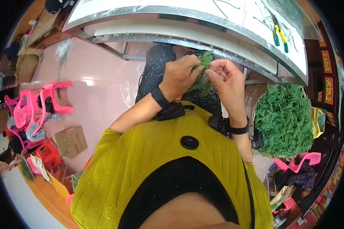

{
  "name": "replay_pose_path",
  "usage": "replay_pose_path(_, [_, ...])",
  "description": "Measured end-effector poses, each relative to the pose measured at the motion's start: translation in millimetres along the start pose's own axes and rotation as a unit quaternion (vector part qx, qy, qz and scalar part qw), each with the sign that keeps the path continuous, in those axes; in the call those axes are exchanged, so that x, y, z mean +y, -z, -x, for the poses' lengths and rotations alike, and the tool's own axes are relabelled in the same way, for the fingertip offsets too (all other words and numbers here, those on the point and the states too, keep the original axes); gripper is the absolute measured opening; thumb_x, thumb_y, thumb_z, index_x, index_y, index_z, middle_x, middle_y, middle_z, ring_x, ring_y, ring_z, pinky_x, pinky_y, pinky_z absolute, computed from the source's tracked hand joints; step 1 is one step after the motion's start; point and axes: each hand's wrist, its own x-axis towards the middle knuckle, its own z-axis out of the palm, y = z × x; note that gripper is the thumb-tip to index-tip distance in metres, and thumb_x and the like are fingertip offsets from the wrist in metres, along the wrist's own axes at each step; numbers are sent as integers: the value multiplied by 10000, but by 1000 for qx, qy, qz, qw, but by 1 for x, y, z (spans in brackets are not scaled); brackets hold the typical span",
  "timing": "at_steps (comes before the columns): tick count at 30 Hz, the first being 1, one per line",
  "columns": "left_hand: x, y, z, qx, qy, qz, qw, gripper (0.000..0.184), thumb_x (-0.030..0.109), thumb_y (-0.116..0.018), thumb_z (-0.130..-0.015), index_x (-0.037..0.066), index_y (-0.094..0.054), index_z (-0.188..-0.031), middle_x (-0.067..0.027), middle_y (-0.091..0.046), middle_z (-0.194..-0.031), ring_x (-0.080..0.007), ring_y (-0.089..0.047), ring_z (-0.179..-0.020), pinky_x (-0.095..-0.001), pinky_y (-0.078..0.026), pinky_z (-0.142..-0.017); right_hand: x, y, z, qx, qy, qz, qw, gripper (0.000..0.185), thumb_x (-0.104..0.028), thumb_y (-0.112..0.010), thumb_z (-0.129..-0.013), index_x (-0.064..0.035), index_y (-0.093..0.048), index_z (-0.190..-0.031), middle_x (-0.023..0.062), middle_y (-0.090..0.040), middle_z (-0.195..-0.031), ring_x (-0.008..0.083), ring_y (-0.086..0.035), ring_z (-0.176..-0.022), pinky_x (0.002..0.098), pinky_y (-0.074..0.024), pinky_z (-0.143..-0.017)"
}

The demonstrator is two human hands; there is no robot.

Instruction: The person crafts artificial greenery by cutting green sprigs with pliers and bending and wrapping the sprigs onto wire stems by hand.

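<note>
Above my lap, a feathery green artificial foliage sprig [206,58] is pinched between my two hands. My left hand [180,77] is closed on its left side, and a thin dark wire or stem sticks out from those fingers toward the left. On the other side, my right hand [229,81] pinches at the sprig's middle with thumb and forefinger, the other fingers curled. More of the foliage hangs below my fingers over my dark, white-speckled trousers [155,65]. Exactly what lies between the fingertips is too small to make out.
In front stands a metal-edged white table [141,8] with loose wires and green-and-yellow pliers [280,38]. A large heap of green foliage [283,118] is at my right. Pink plastic chairs [42,103] and a cardboard box [71,142] are on the left.
</note>
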Motion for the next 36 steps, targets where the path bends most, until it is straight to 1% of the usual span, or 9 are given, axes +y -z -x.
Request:
replay_pose_path(4, [-2, 4, -1, 8, -42, 3, 999, 147, 65, -723, -738, 57, -588, -795, -84, -576, -698, -272, -599, -602, -346, -461, -502, 2, 19, -7, -112, -118, -111, 981, 173, -43, -682, -853, 27, -618, -998, 24, -645, -913, 75, -599, -787, 200, -490, -705])
replay_pose_path(10, [2, 9, -2, -13, -11, 32, 999, 109, 41, -745, -749, 12, -659, -809, -98, -635, -721, -206, -622, -602, -279, -474, -541, 8, 20, -7, -149, -118, -229, 955, 284, -61, -664, -874, 55, -609, -1127, 38, -645, -990, 71, -583, -839, 207, -475, -761])
replay_pose_path(19, [2, 6, -5, -46, 123, 158, 979, 78, 27, -708, -809, -25, -673, -856, -51, -643, -721, -70, -572, -586, -233, -452, -513, 23, 11, -3, -85, -97, -264, 956, 229, -86, -631, -906, 53, -628, -1088, 46, -643, -953, 92, -580, -824, 222, -469, -756])
replay_pose_path(22, [1, 6, -5, -50, 131, 193, 971, 70, 15, -687, -828, -26, -679, -885, -38, -654, -740, -59, -569, -589, -212, -446, -503, 11, 11, -5, -96, -166, -368, 910, 224, -111, -622, -919, 44, -633, -1080, 44, -643, -930, 100, -581, -806, 231, -475, -743])
replay_pose_path(25, [1, 6, -6, -62, 109, 194, 973, 79, 10, -678, -834, -28, -682, -902, -41, -667, -765, -56, -580, -599, -199, -449, -498, 12, 13, -9, -87, -192, -372, 904, 219, -116, -613, -926, 29, -634, -1090, 47, -651, -943, 101, -592, -825, 239, -483, -758])
replay_pose_path(29, [-2, 5, -7, -75, 67, 176, 979, 90, 13, -681, -828, -28, -682, -909, -55, -675, -785, -58, -594, -605, -189, -453, -478, 18, 14, -9, -56, -153, -316, 935, 186, -99, -629, -912, 22, -655, -1051, 49, -664, -955, 95, -603, -837, 238, -494, -748])
replay_pose_path(32, [-3, 5, -6, -115, 111, 192, 968, 98, 30, -683, -838, -44, -675, -902, -48, -670, -779, -60, -589, -587, -194, -459, -459, 26, 13, -8, 6, -72, -210, 975, 143, -83, -664, -883, 23, -681, -977, 40, -675, -908, 83, -602, -819, 228, -492, -730])
replay_pose_path(35, [-1, 12, -9, -212, 252, 231, 916, 128, 58, -687, -849, -62, -667, -891, -34, -655, -762, -53, -576, -557, -199, -459, -435, 30, 9, -6, 76, -12, -85, 993, 105, -71, -697, -850, 21, -697, -901, 21, -673, -837, 67, -586, -785, 216, -472, -712])
replay_pose_path(36, [1, 15, -13, -232, 261, 240, 906, 134, 66, -684, -857, -63, -666, -886, -29, -645, -751, -53, -571, -547, -200, -457, -433, 33, 9, -6, 84, -3, -68, 994, 98, -67, -703, -842, 20, -697, -885, 17, -670, -820, 64, -581, -777, 212, -463, -710])
